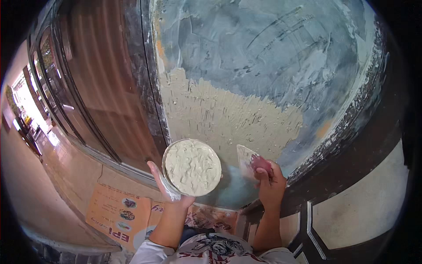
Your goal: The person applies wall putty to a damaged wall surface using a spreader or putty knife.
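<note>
My left hand (166,188) supports a round tub (164,167) from its left side and below, fingers spread round it, with whitish smears on the skin. Pale cream plaster (192,167) fills it nearly to the rim, its surface ridged and wavy. To the right, my right hand (271,180) grips a putty knife (246,158) by its reddish handle. Its smeared blade points up and left, close to the wall; whether it touches cannot be made out. Rough cream plaster (220,116) covers a band of the blue-grey wall panel (246,48) ahead.
A brown glossy door panel (101,70) stands left of the wall panel, with a window frame (52,79) farther left. Dark trim (347,154) edges the right side. Printed orange sheets (118,211) lie on the floor below. A bright opening (30,97) shows far left.
</note>
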A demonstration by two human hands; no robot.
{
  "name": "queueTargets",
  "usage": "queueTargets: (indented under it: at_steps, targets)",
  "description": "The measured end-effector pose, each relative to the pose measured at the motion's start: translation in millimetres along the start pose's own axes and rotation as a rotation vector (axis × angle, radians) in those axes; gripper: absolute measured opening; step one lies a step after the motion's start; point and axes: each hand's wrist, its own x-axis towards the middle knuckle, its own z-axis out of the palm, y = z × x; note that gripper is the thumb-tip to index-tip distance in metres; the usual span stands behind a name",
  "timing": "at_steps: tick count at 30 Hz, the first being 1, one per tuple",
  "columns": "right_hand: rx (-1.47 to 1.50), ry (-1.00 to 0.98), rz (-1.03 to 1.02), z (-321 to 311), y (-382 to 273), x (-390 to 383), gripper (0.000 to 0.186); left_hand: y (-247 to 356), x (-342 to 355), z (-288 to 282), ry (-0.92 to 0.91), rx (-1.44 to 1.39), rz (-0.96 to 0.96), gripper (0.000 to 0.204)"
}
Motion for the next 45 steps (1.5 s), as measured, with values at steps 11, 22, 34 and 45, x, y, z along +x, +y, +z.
queueTargets:
  at_steps: [11,22,34,45]
  targets:
    - [-0.47,-0.167,-0.762,-14,-27,8,0.046,-30,-14,15,0.0,0.018,-0.028,0.107]
    - [-0.424,-0.299,-0.753,-9,-23,11,0.044,-34,-16,13,-0.104,0.026,-0.028,0.107]
    - [-0.424,-0.303,-0.793,-5,-17,11,0.041,-42,-8,7,-0.125,-0.015,-0.086,0.105]
    - [-0.39,-0.263,-0.803,-5,-20,9,0.04,-40,-4,-3,-0.119,-0.028,-0.083,0.105]
